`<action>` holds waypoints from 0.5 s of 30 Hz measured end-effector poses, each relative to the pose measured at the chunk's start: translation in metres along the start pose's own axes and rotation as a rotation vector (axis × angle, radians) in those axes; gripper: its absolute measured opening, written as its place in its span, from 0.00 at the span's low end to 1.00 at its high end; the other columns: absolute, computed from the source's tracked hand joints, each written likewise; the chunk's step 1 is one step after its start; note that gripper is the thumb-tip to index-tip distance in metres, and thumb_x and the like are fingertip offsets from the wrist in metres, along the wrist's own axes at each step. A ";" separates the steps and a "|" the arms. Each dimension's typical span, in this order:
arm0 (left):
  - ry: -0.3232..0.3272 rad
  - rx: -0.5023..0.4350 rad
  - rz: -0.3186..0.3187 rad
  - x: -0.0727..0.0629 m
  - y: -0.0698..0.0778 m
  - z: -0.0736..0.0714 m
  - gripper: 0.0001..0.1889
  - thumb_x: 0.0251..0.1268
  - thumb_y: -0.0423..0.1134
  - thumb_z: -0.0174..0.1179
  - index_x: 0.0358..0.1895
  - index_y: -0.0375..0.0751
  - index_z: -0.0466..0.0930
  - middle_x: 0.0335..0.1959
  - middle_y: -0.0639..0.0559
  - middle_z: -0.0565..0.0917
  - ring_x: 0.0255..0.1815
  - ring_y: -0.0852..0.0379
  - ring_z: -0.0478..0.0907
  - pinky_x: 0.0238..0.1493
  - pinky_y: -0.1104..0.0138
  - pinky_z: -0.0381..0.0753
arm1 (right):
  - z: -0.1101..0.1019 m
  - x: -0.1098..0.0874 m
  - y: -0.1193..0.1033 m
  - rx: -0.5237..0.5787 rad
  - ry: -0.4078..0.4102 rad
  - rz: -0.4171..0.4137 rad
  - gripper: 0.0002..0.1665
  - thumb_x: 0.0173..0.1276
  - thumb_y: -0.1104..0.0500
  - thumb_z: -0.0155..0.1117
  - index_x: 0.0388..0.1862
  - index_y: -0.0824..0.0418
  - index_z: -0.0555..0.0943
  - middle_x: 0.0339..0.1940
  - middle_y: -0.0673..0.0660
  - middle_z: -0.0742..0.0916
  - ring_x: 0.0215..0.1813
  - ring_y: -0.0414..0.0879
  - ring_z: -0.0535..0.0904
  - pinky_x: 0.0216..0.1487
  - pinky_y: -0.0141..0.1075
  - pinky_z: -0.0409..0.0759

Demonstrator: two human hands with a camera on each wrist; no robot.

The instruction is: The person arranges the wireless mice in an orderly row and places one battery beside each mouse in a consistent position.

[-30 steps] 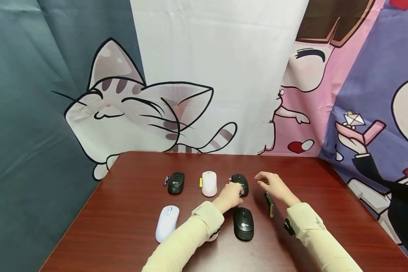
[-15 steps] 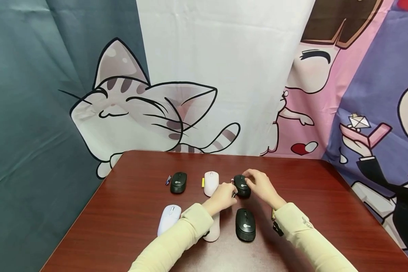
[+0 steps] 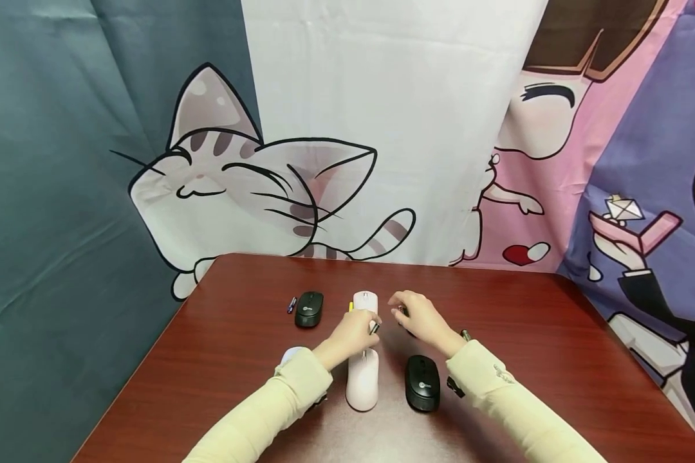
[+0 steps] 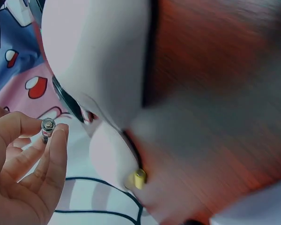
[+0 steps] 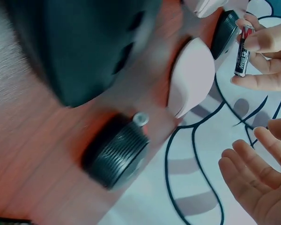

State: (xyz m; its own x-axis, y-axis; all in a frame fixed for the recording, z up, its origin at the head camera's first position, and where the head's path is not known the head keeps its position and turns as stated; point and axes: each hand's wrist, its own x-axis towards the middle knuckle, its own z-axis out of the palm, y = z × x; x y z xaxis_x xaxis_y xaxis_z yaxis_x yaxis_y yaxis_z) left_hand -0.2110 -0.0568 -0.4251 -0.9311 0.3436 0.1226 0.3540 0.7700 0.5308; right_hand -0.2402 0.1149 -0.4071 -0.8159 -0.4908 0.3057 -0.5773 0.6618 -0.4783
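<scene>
My left hand point(image 3: 350, 334) pinches a small cylindrical battery point(image 3: 374, 328) between thumb and fingers, above the gap between two white mice. In the left wrist view the battery point(image 4: 48, 126) shows its end; in the right wrist view its black, silver and red side shows. My right hand point(image 3: 419, 315), fingers loose and holding nothing, is over the far black mouse, which it mostly hides. The right wrist view shows that black mouse point(image 5: 114, 154) with another battery point(image 5: 140, 118) beside it. The far white mouse point(image 3: 365, 301) has a yellow battery point(image 3: 351, 307) at its left.
A near white mouse point(image 3: 361, 382) and near black mouse point(image 3: 423, 384) lie in front. Far left sits another black mouse point(image 3: 309, 308) beside a bluish battery point(image 3: 292, 305). My left sleeve hides most of a pale mouse point(image 3: 291, 353). A greenish object point(image 3: 466, 335) shows behind my right sleeve.
My left hand moved left from the far black mouse, carrying the battery. The right hand came left from beside that mouse to over it. The head view shifted slightly.
</scene>
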 end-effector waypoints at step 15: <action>0.053 -0.021 0.053 -0.028 -0.030 -0.012 0.14 0.45 0.26 0.58 0.39 0.32 0.83 0.12 0.59 0.64 0.14 0.67 0.57 0.18 0.76 0.55 | 0.012 0.019 -0.046 -0.020 -0.061 -0.097 0.08 0.59 0.69 0.62 0.39 0.65 0.80 0.36 0.59 0.84 0.37 0.53 0.82 0.37 0.41 0.79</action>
State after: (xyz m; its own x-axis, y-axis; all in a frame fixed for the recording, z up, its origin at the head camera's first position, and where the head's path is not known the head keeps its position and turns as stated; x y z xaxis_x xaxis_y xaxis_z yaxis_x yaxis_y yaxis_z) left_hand -0.1970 -0.0964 -0.4343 -0.9147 0.3541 0.1948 0.4015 0.7400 0.5397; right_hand -0.2287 0.0684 -0.3896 -0.7531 -0.5864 0.2983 -0.6544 0.6207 -0.4318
